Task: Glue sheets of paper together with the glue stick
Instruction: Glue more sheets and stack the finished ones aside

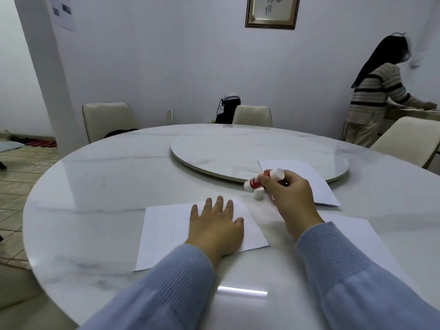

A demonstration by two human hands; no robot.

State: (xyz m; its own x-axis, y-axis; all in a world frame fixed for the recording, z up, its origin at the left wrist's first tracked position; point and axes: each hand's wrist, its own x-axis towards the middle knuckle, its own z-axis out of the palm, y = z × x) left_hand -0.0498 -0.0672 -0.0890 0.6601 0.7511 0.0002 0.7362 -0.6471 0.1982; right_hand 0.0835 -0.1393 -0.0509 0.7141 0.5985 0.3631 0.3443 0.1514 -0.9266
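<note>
Left hand (215,228) flat on near sheet (166,234); glue stick (256,182) right-behind it, before the turntable (214,148).

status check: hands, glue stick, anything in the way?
Left hand flat on near sheet. Right hand gripping glue stick; cap state blurred. Second sheet beyond, part on turntable. Nothing in the way.

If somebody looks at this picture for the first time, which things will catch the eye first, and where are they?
The red and white glue stick stands out most, held by the right hand just before the round turntable. Next is the left hand, pressed flat on a white sheet of paper near the table's front edge. At far right, a person in a striped top stands turned away.
</note>
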